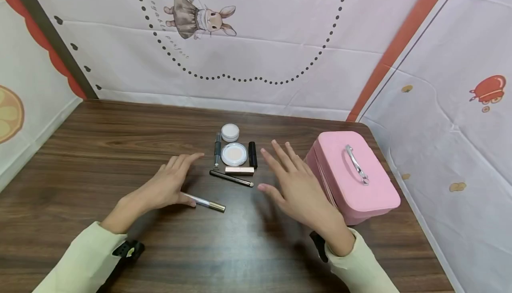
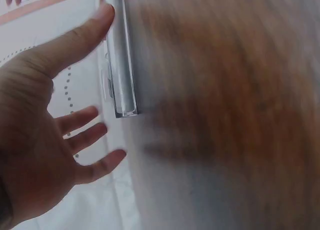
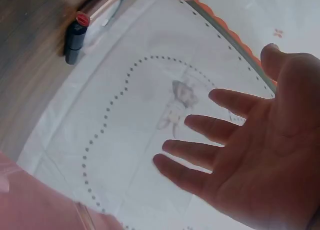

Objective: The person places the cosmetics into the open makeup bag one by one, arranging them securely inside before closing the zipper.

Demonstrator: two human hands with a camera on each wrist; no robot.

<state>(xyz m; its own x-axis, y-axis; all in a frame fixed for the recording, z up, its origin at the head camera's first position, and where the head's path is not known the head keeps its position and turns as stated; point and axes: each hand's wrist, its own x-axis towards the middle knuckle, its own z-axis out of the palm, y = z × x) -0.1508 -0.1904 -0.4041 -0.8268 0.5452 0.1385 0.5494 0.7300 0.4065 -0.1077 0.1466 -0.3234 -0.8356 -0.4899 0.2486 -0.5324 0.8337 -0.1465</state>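
A slim silver-and-gold cosmetic tube (image 1: 214,206) lies on the table beside my left hand (image 1: 170,182). The thumb overlaps its silver end, while the other fingers spread away from it. In the left wrist view, the thumb tip sits right at the edge of the clear-sided tube (image 2: 123,65), with the remaining fingers apart below. My right hand (image 1: 300,186) hovers palm down, fingers spread, between the makeup group and the pink case (image 1: 370,173). Nothing is in its palm (image 3: 260,165) in the right wrist view.
Grouped mid-table are a round compact (image 1: 234,154), a white jar (image 1: 230,133), a dark grey pen (image 1: 218,146), a black tube (image 1: 252,154), a pale pink tube (image 1: 239,170) and a slim black stick (image 1: 230,178). Printed cloth (image 1: 260,53) hangs behind the table (image 1: 120,128).
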